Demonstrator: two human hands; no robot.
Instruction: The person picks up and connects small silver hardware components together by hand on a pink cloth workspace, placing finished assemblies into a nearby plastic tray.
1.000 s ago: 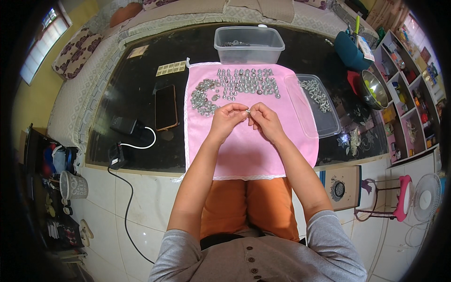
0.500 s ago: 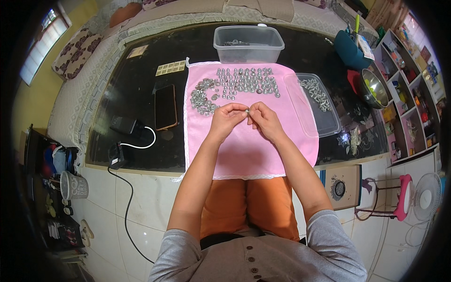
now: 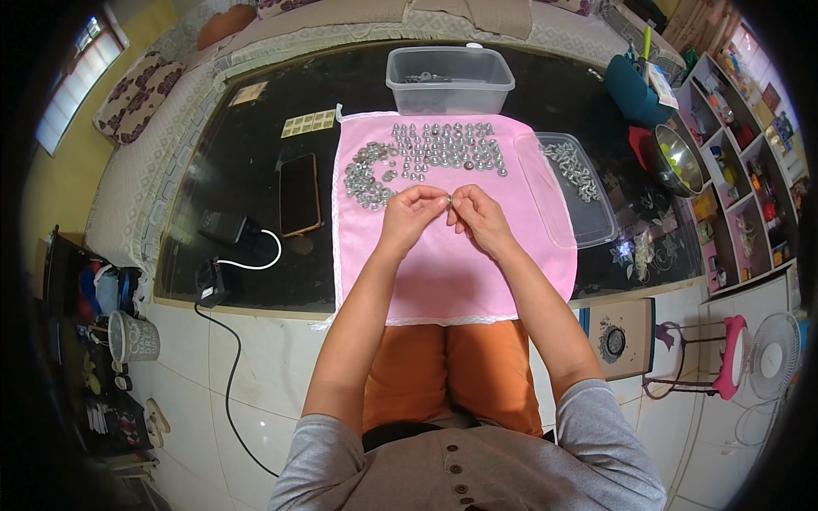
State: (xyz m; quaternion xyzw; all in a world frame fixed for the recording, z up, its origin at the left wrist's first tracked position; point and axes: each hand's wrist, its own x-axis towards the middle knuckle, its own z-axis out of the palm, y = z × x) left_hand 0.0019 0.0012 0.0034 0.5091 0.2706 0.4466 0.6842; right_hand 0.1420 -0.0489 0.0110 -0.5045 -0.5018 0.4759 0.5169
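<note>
Both hands met over the pink cloth, pinching one tiny metal part between them.

The left hand (image 3: pixel 407 213) and right hand (image 3: pixel 479 218) came together fingertip to fingertip above the cloth (image 3: pixel 452 272), each one pinched shut on the same small part (image 3: pixel 450 199); what kind it was I couldn't tell, it was too small. Just beyond the hands, finished pieces (image 3: pixel 447 149) stood in rows on the cloth, with a loose heap (image 3: pixel 366 175) to their left. A clear tub (image 3: pixel 449 81) sat at the cloth's far edge, a shallow tray (image 3: pixel 579 187) with more metal bits lay to the right, and a phone (image 3: pixel 299 192) rested on the dark table (image 3: pixel 230 170) to the left.
</note>
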